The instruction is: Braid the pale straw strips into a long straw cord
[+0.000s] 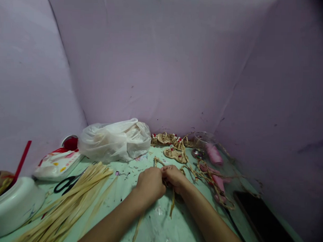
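Note:
My left hand point(150, 184) and my right hand point(175, 178) meet over the middle of the table, fingers closed and pinched together. Between them runs a straw-coloured braided cord point(157, 160); a small loop of it sticks up behind the fingers. A loose strand point(172, 206) hangs below the right hand. More braided cord point(191, 169) trails off to the right, over a pink glue gun point(218, 183). Just beyond the hands lie woven straw pieces point(173, 155) with red and white beads. The fingers hide the exact spot being gripped.
Left of the hands lie a bundle of flat straw strips point(76, 202) and black scissors point(65, 184). Behind are a wipes pack point(58, 165) and a white plastic bag point(115, 140). A white pot point(18, 200) is at far left; a black phone-like slab point(264, 221) lies right. Lilac walls point(163, 64) enclose the table.

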The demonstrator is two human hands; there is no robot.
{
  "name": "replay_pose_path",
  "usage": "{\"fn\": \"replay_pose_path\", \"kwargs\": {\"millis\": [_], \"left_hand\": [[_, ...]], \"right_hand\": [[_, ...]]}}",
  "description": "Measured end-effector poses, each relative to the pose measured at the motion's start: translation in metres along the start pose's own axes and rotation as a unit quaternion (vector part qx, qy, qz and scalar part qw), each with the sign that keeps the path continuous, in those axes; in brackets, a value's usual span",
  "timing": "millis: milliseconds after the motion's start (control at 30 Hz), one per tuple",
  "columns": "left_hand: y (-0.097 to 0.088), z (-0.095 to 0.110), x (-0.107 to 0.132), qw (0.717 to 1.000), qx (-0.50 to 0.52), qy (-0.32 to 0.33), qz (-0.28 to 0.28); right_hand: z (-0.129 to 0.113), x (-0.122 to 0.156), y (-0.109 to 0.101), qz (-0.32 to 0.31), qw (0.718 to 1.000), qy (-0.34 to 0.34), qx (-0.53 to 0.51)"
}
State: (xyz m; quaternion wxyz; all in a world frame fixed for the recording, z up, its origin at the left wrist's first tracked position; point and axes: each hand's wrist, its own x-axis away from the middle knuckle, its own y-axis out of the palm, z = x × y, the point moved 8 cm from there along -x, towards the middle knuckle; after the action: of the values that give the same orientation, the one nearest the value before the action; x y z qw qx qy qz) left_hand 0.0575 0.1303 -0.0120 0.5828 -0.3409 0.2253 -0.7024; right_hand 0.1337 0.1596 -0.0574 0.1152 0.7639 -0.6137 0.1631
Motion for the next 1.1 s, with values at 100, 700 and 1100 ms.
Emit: {"fn": "replay_pose_path", "kwargs": {"millis": [100,700,1100], "left_hand": [[-0.01,0.002,-0.004,0.998,-0.057,0.008,-0.029],[0.019,-0.04,-0.032,0.938,0.262,-0.17,-0.154],[0.0,-0.033,-0.024,0.979,0.11,-0.16,-0.054]], "right_hand": [[0.001,0.0,0.001,-0.025,1.0,0.008,-0.004],[-0.008,-0.006,-0.003,-0.031,0.981,-0.064,0.183],[-0.054,0.037,-0.001,0.16,0.791,-0.131,0.575]]}}
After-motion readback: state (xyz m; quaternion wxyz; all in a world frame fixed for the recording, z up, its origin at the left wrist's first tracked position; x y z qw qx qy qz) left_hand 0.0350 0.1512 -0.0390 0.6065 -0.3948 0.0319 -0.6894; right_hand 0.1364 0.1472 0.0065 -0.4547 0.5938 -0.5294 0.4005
